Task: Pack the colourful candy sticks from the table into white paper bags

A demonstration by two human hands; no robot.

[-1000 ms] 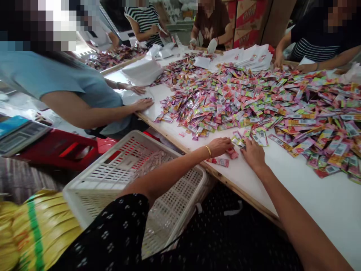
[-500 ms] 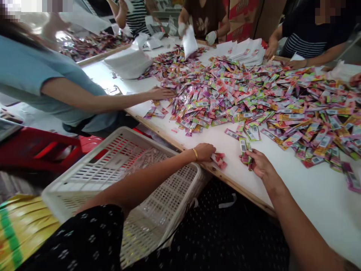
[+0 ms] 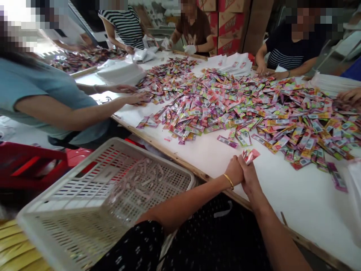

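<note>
My left hand (image 3: 234, 170), with a gold bracelet at the wrist, is closed and pressed against my right hand (image 3: 249, 174) over the table's near edge. Between them sits a small bunch of pink-and-red snack packets (image 3: 251, 155), whose ends stick out above the fingers. My right hand is wrapped round the bunch; how far the left fingers reach round it is partly hidden. Just beyond my hands lie a loose purple packet (image 3: 227, 141) and a green one (image 3: 243, 138), in front of a wide heap of colourful packets (image 3: 214, 101).
A white plastic crate (image 3: 64, 222) with clear plastic scraps (image 3: 143, 180) stands at my left. Around the white table (image 3: 293, 192) several people work, one in a light blue shirt (image 3: 50, 94). White bags (image 3: 121, 73) lie stacked; red cartons (image 3: 231, 28) stand behind.
My left hand has moved right from the table edge to meet my right hand, and the packets are now bunched together. The light-blue-shirted person now has both hands at the heap.
</note>
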